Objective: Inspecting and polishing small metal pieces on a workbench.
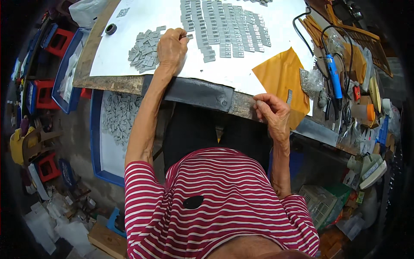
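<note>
My left hand (171, 48) is over the white sheet (233, 71), its fingertips closed on a small grey rectangular piece (189, 37). Just left of it lies a loose heap of similar grey pieces (144, 51). Beyond and to its right, more grey pieces (225, 32) are laid out in several slanting rows, many with a darker spot. At the table's near edge, my right hand (274, 115) is closed in a pinch, thumb against forefinger. Whatever it holds, if anything, is too small to tell. Beside it is a brown paper sheet (278, 71) with a short grey strip (289, 96) on it.
A blue corded hand tool (333, 75) lies at the right among cables, plastic bags and clutter. A black ring (111, 29) sits at the upper left. Below the table's left side, a blue-rimmed tray (95, 142) holds many grey pieces. Red stools (59, 42) stand farther left.
</note>
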`<action>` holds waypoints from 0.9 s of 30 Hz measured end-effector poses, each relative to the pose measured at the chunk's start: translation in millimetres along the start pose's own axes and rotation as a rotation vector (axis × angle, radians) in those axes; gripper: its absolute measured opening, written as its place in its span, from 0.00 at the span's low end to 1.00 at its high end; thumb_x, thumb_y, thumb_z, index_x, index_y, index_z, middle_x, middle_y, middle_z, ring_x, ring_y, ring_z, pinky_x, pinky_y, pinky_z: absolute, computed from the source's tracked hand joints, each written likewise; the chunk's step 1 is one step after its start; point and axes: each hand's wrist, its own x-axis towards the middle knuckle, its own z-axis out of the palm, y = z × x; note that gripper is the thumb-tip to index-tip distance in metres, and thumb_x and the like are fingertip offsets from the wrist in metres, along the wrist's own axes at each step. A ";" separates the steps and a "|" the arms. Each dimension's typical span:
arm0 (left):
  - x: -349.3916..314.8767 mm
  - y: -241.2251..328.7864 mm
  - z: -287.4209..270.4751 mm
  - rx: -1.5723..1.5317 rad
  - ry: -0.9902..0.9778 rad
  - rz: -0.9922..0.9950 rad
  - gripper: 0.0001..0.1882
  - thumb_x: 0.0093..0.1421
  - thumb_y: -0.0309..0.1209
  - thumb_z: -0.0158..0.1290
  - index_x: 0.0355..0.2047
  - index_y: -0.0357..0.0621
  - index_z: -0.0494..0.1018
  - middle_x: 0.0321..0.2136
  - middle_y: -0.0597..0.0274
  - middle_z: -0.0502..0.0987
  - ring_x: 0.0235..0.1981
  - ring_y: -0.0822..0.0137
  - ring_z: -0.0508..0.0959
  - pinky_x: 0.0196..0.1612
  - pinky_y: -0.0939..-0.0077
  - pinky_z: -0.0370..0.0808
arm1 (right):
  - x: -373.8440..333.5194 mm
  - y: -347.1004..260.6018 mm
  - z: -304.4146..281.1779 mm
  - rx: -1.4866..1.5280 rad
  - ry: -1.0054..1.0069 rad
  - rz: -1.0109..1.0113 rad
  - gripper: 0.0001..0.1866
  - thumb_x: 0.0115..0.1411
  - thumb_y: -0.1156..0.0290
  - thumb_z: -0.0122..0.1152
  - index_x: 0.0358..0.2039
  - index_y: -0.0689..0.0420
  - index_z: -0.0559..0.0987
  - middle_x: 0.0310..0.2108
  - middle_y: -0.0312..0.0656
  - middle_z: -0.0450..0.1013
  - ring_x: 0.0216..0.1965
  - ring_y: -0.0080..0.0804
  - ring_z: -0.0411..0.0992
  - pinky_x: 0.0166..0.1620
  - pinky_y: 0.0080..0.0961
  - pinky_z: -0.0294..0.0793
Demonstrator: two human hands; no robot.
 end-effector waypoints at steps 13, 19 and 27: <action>12.4 -5.8 9.9 -0.040 -0.016 0.057 0.07 0.48 0.30 0.50 0.27 0.43 0.75 0.27 0.55 0.75 0.29 0.57 0.75 0.34 0.67 0.70 | -19.3 -16.2 -23.7 -0.093 0.085 0.006 0.08 0.56 0.76 0.51 0.34 0.66 0.75 0.21 0.35 0.70 0.19 0.15 0.64 0.21 0.11 0.62; 13.2 -5.4 -0.6 -0.075 -0.028 0.116 0.09 0.49 0.28 0.50 0.29 0.38 0.75 0.26 0.52 0.75 0.28 0.58 0.75 0.34 0.68 0.70 | -11.9 -18.1 -57.1 -0.088 0.194 -0.063 0.07 0.55 0.76 0.52 0.32 0.67 0.75 0.19 0.34 0.69 0.18 0.14 0.64 0.20 0.10 0.61; 10.4 -6.3 6.9 -0.269 -0.078 0.033 0.09 0.51 0.28 0.51 0.31 0.37 0.75 0.26 0.57 0.75 0.28 0.68 0.74 0.34 0.76 0.70 | 18.5 14.5 -101.8 -0.501 0.368 -0.195 0.09 0.54 0.74 0.52 0.32 0.66 0.75 0.21 0.37 0.71 0.22 0.19 0.67 0.25 0.16 0.66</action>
